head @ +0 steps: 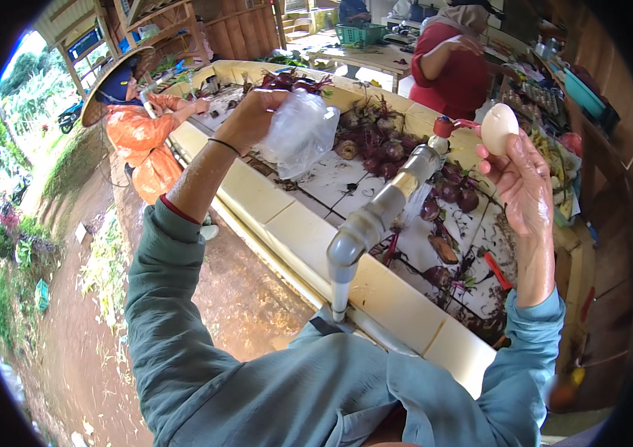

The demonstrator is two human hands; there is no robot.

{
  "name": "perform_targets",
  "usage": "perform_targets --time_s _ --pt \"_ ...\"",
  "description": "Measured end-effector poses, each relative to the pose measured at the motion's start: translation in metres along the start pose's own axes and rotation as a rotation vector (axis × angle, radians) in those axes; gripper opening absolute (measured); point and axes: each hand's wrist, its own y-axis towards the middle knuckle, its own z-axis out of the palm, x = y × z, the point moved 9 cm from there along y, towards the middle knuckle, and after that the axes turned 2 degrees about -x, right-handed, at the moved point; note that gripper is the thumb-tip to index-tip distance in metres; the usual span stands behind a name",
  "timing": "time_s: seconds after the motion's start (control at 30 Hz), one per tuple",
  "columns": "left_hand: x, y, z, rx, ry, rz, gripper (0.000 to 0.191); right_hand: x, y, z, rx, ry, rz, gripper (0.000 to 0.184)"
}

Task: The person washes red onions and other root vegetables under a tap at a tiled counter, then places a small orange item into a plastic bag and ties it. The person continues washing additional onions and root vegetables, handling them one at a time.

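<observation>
An off-white egg (pixel 499 129) is held up between the thumb and fingers of my right hand (pixel 517 179), beside the red-handled tap (pixel 444 127). My left hand (pixel 255 120) grips a crumpled clear plastic bag (pixel 301 134) above the tiled basin. Whether the bag holds anything is hard to tell. Beets with roots and stems (pixel 386 153) lie heaped in the basin, and water runs from the tap beneath its pipe. A red-handled knife (pixel 497 270) rests on the dirty white tiles near my right wrist.
A grey pipe (pixel 372 215) rises over the basin's cream tiled rim (pixel 294 223). At the left, a person in orange and a wide hat (pixel 140 134) works at the basin. Another person in red (pixel 450 67) stands behind it, near a wooden table (pixel 361 56) with a green crate (pixel 359 33).
</observation>
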Motion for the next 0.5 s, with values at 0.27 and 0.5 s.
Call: perform_targets --time_s 0.27,0.5 --pt "-0.079 -0.094 0.053 0.084 0.672 0.423 0.02 -0.023 -0.054 0.095 0.18 0.102 0.144 0.039" --pt "-0.075 -0.153 0.065 0.298 0.58 0.326 0.038 -0.058 -0.118 0.162 0.285 0.011 0.274 0.041"
